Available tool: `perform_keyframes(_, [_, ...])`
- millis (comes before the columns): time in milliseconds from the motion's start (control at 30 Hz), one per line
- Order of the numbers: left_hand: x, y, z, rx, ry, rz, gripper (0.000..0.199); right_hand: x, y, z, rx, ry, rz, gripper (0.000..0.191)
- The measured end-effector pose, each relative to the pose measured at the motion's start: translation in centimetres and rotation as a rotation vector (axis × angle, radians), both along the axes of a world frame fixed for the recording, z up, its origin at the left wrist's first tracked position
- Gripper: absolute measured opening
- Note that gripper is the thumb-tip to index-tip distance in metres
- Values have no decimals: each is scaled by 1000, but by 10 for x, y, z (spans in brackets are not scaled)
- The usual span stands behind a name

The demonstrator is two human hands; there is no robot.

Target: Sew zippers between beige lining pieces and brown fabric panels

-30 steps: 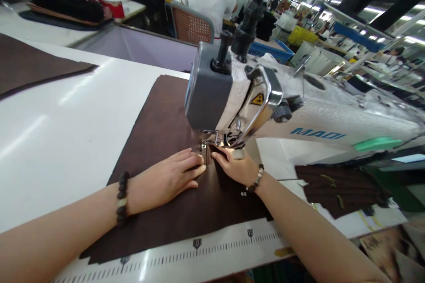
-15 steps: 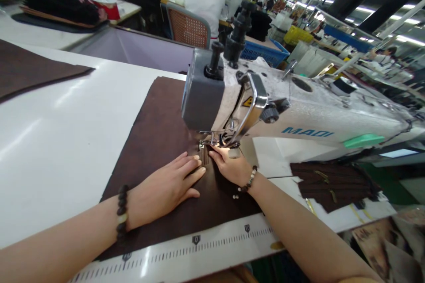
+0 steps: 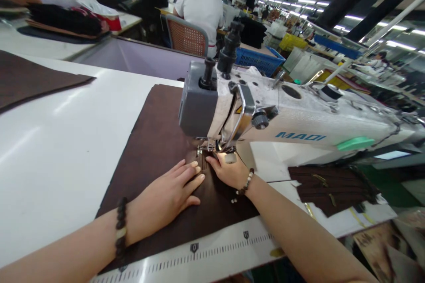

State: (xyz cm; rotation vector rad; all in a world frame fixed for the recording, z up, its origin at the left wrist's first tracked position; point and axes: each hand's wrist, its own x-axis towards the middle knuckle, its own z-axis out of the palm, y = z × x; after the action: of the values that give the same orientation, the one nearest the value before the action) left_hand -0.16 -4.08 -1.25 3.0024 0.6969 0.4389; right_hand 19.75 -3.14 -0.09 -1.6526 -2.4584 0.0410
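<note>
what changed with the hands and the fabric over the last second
Little changed. The left hand lies flat on the brown fabric, fingers toward the presser foot, as before. The right hand stays beside the foot, pressing the cloth. The fabric may have fed slightly away through the sewing machine, though the head camera also shifted, so that is uncertain. Nothing was picked up or let go.

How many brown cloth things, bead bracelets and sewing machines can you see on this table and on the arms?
Brown cloth pieces: 3, one under the left hand and right hand, one at far left, one pile at right
Bead bracelets: 2
Sewing machines: 1
Total: 6
</note>
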Motion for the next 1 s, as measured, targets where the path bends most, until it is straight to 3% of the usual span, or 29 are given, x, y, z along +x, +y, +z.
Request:
perform_keyframes(500, [2,10,0,-77,-57,0,35,0,13,3,-70,39,-38,23])
perform_keyframes(667, [4,18,2,-117,-29,7,33,2,22,3,-128,50,7,25])
perform_keyframes(1000, [6,34,5,-109,6,29,37,14,47,-17,-250,50,67,32])
